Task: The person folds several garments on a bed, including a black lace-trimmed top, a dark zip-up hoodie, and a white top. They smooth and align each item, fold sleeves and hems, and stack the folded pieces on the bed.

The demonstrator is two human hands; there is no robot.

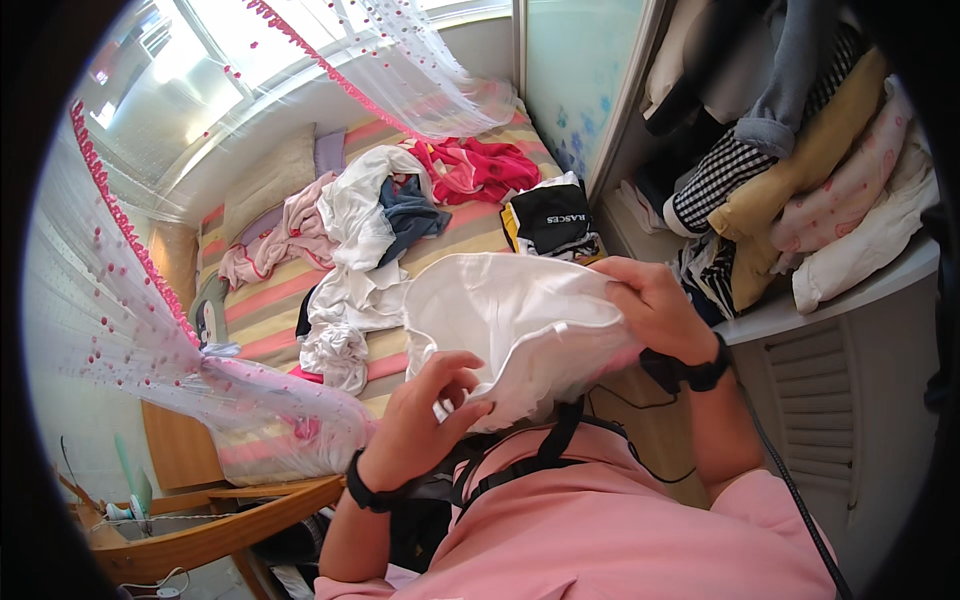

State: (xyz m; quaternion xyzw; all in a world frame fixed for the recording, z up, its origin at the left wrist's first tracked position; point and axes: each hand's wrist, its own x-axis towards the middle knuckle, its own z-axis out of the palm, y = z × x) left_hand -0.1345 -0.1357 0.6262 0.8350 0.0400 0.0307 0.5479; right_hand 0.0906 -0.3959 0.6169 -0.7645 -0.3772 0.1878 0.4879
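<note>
A white garment with a thin lining (525, 322) hangs between my hands, its opening spread wide. My right hand (652, 307) grips its right edge, the thumb inside the opening. My left hand (435, 412) pinches the near left edge between thumb and fingers. Just beyond lies the striped bed, with a heap of white clothes (356, 217), a dark blue garment (412, 210), a pink garment (289, 232) and a bright red-pink garment (480, 169). A stack of folded clothes with a black one on top (551, 217) sits beyond my right hand.
At the right, clothes hang over a shelf (832, 300) in an open wardrobe. A sheer bed net with pink trim (135, 300) drapes at the left. A wooden chair or frame (225, 532) stands lower left. A black cable (787, 480) runs beside my right arm.
</note>
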